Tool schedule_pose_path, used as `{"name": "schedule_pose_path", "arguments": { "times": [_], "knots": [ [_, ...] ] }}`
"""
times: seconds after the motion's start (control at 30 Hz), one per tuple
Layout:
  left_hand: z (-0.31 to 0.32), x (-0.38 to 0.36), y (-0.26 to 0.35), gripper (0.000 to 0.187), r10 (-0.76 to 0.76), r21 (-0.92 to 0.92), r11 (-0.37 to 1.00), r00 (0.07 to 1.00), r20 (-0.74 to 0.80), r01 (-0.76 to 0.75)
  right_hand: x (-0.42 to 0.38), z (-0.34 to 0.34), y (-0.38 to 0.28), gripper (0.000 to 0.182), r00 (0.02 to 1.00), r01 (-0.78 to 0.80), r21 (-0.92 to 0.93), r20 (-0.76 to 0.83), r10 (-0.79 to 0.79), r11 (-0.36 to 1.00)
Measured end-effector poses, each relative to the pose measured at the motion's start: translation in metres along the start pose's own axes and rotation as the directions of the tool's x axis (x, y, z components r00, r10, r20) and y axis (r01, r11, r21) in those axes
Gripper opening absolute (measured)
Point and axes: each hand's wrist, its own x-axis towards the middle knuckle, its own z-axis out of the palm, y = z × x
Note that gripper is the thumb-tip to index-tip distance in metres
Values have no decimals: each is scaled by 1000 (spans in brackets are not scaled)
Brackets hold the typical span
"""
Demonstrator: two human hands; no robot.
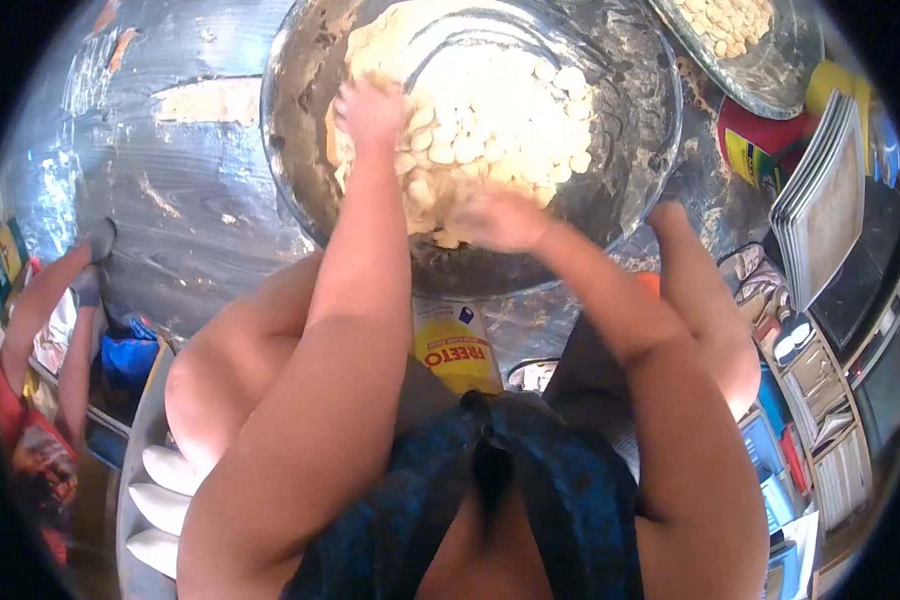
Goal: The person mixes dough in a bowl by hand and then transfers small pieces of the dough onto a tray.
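A wide metal basin (635, 130) holds many pale, rounded dough pieces (465, 148) dusted with white flour (470, 75). My left hand (373, 112) is down at the left side of the heap, over pale pieces and flour; its fingers are blurred. Lower down, at the near edge of the heap, my right hand (505, 220) touches or hovers just above the pieces, smeared by motion. What either hand holds, if anything, cannot be made out. Under the near rim, between my legs, stands a yellow and white container (457, 350) with red lettering.
A second metal tray (800, 60) with similar pale pieces (728, 22) lies at the upper right, beside a red container (760, 140). Stacked panels (820, 200) and a shelf of papers (820, 410) are on the right. Another person's legs (45, 310) show at the left.
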Motion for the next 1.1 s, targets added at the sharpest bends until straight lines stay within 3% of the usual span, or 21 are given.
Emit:
{"name": "schedule_pose_path", "arguments": {
  "times": [0.07,0.1,0.13,0.2,0.23,0.3,0.37,0.4,0.43,0.5,0.53,0.63,0.67,0.7,0.73,0.77,0.87,0.9,0.93,1.03,1.1],
  "knots": [
    [7,-52,4,55,91,203,975,996,19,-93,-21,-33,61,30,868,-451,147,-156,471,880],
    [3,-71,9,55,123,230,963,988,97,-142,-29,-50,92,28,689,-462,183,-541,482,868],
    [-7,-77,18,60,96,191,968,944,315,-163,-32,-69,139,30,674,-608,-157,-619,402,779],
    [-22,-79,25,65,74,176,967,862,502,-185,-8,-79,172,33,231,-234,772,-547,805,592],
    [-24,-73,23,61,186,139,934,780,597,-330,9,-77,161,33,235,-202,777,-552,800,596],
    [-34,-50,17,59,304,-25,906,610,732,-422,56,-53,127,42,407,-513,636,-411,816,576],
    [-33,-19,-2,59,202,-124,979,781,591,-159,86,-9,69,42,633,-648,371,-222,741,665],
    [-63,-29,12,58,71,5,997,935,346,-78,88,13,33,41,607,-696,207,-343,717,688],
    [-56,-24,4,59,97,33,994,990,99,-101,87,-1,-1,57,710,-704,118,117,694,700],
    [-19,-31,-13,62,57,151,986,995,86,-69,52,34,-42,51,780,-576,316,-61,622,754],
    [-9,-37,-24,65,-6,282,959,998,64,-12,38,24,-55,49,825,-548,203,-28,564,812],
    [-13,-88,-13,72,146,243,929,879,454,-280,-16,21,-32,41,943,-307,291,-37,332,906],
    [-21,-100,-4,74,147,268,899,815,560,-346,-29,35,10,34,869,-335,773,32,494,539],
    [-24,-103,0,74,138,277,899,818,559,-341,-45,1,11,30,593,-375,915,113,797,150],
    [-26,-103,3,72,200,226,870,733,651,-438,-57,10,72,27,649,-546,479,-276,709,687],
    [-31,-102,5,71,256,165,833,632,731,-528,-70,-1,99,28,540,-419,698,-323,777,581],
    [-68,-98,19,56,197,139,903,681,705,-406,-60,11,123,51,491,-115,821,-443,750,559],
    [-65,-93,7,57,185,135,950,858,480,-281,-45,29,105,59,281,-443,727,-444,851,525],
    [-66,-85,-7,57,184,140,950,862,473,-280,-32,48,83,67,51,-716,590,-489,871,373],
    [-53,-44,-45,58,-77,133,991,934,348,32,-19,102,24,71,218,-676,635,-314,924,375],
    [-28,-57,-57,57,-25,171,985,950,310,-30,-27,87,2,67,310,-691,596,-267,912,409]
  ]
}}
